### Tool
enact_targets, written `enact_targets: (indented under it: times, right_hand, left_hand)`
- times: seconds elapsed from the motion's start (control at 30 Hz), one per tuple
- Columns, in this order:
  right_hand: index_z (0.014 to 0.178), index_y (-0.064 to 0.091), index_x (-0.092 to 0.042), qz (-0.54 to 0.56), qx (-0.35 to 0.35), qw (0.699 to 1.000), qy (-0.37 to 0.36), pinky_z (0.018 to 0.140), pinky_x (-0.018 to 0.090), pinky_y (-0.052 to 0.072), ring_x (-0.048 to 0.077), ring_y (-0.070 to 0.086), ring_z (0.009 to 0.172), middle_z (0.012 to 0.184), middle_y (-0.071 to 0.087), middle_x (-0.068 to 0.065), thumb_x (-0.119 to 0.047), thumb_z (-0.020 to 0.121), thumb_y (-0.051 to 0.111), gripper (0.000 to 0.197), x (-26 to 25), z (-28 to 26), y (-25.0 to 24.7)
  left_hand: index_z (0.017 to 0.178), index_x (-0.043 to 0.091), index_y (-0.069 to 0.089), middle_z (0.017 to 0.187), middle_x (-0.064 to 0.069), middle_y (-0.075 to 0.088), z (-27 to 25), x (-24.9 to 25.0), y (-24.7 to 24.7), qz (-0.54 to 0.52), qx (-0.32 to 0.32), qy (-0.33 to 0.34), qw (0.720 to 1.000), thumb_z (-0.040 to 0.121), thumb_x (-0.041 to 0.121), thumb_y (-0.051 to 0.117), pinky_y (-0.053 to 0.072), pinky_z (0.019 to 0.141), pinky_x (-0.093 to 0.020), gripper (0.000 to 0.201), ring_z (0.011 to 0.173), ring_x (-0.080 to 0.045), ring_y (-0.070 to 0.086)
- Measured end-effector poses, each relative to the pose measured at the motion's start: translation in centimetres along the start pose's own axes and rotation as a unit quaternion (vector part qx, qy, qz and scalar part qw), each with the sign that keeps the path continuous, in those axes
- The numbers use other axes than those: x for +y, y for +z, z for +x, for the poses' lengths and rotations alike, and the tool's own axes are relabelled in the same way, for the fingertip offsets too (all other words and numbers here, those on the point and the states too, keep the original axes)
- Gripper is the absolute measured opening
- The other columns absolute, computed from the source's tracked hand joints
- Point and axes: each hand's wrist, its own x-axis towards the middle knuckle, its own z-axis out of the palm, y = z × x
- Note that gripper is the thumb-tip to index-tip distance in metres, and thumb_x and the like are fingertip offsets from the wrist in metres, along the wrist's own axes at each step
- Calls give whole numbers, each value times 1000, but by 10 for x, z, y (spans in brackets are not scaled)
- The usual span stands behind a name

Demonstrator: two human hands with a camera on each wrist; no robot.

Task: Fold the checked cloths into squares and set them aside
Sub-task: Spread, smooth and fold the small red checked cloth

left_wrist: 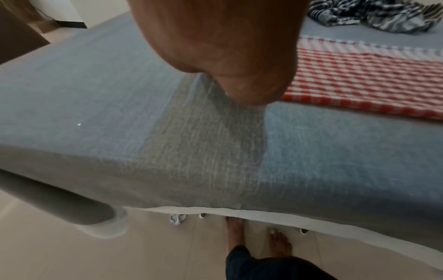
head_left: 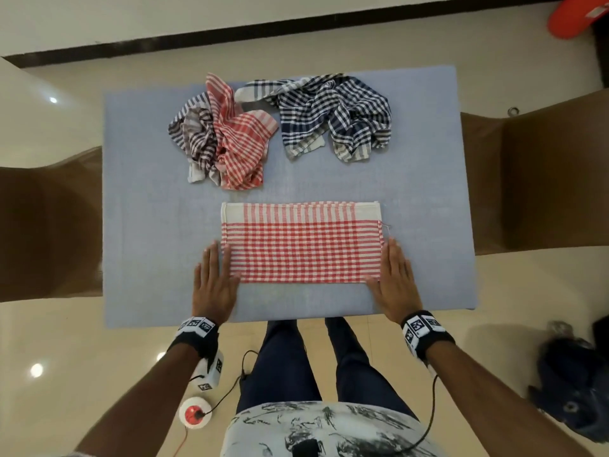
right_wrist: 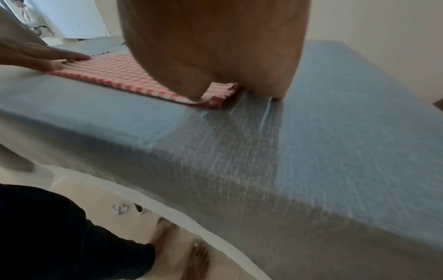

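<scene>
A red-and-white checked cloth lies flat on the blue-covered table, folded into a wide rectangle. My left hand lies flat at its left end, fingers straight, thumb on the cloth's edge. At the right end my right hand lies flat the same way, its thumb on the near right corner. Behind lie a crumpled heap of red and dark-striped checked cloths and a crumpled navy checked cloth. The wrist views show only the heels of the palms.
The table's near edge runs just behind my wrists. Brown chairs stand at both sides. My legs and bare feet are by the near edge. A dark bag lies on the floor at right.
</scene>
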Motion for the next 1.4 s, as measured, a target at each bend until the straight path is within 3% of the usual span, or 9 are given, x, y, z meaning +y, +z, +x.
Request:
enact_targets:
  times: [0.2, 0.4, 0.5, 0.6, 0.73, 0.93, 1.17, 1.27, 1.4]
  right_hand:
    - [129, 50, -7, 156, 61, 977, 134, 98, 42, 54, 28, 54, 119, 131, 51, 14, -18, 94, 68, 41, -33, 25, -30]
    - [108, 61, -5, 247, -13, 924, 291, 81, 43, 61, 29, 70, 92, 106, 72, 12, -29, 80, 83, 43, -38, 45, -35]
    - [81, 72, -3, 280, -48, 908, 307, 66, 32, 55, 25, 70, 75, 80, 72, 8, -21, 83, 79, 19, -40, 49, -47]
    - [56, 53, -13, 284, -18, 912, 296, 51, 26, 39, 17, 55, 57, 59, 57, 0, -11, 85, 73, 35, -50, 51, -61]
    - [90, 66, -12, 313, 14, 919, 240, 74, 29, 47, 18, 61, 81, 87, 64, 1, -5, 88, 71, 9, -85, 43, -73]
    - [120, 67, -15, 324, 3, 945, 52, 83, 31, 59, 13, 66, 93, 108, 71, -1, -6, 91, 69, 31, -153, 37, -56]
    - [120, 71, -9, 345, -148, 919, -120, 82, 11, 50, 2, 67, 90, 107, 74, 0, -10, 95, 68, 25, -182, 48, -59]
    - [108, 77, -10, 303, -76, 947, -72, 87, 26, 57, 3, 67, 85, 102, 76, 3, -9, 91, 71, 18, -172, 74, -63]
    - [128, 63, -11, 199, -18, 976, -87, 104, 39, 49, 28, 60, 116, 125, 66, 11, -8, 83, 73, 46, -174, 129, -72]
  left_hand:
    - [147, 4, 37, 153, -23, 37, 19, 41, -17, -53, 55, -15, 997, 94, 13, 59, 45, 110, -58, 59, 138, -40, 41]
    - [152, 12, 40, 159, -19, 33, 32, 68, -14, 50, -29, 50, 997, 93, 21, 59, 30, 122, -54, 63, 152, -37, 24]
    - [138, 9, 52, 144, -18, 48, 37, 76, -17, 41, -34, 69, 996, 88, 21, 71, 40, 115, -51, 55, 135, -36, 44]
    - [123, 9, 59, 128, -18, 58, 39, 85, -31, 27, -30, 70, 997, 84, 25, 77, 50, 102, -51, 46, 116, -35, 55]
    - [94, 7, 68, 93, -11, 70, 45, 118, -52, -80, -45, 102, 991, 94, 17, 63, 56, 80, -42, 11, 84, -27, 64]
    - [78, 2, 67, 64, -8, 61, 72, 172, -78, -259, -188, 36, 947, 105, 46, 50, 36, 58, -28, 54, 56, -15, 48]
    - [80, 0, 72, 77, -17, 73, 77, 130, -64, -330, -163, -119, 922, 97, 27, 55, 58, 76, -52, 36, 74, -35, 69]
    - [81, -1, 70, 81, -19, 73, 66, 113, -65, -335, -154, -119, 922, 94, 13, 61, 58, 77, -55, 21, 77, -38, 70]
    - [116, 1, 67, 108, -8, 70, 50, 110, -81, -347, -110, -71, 929, 100, 12, 59, 54, 86, -39, 20, 96, -28, 66]
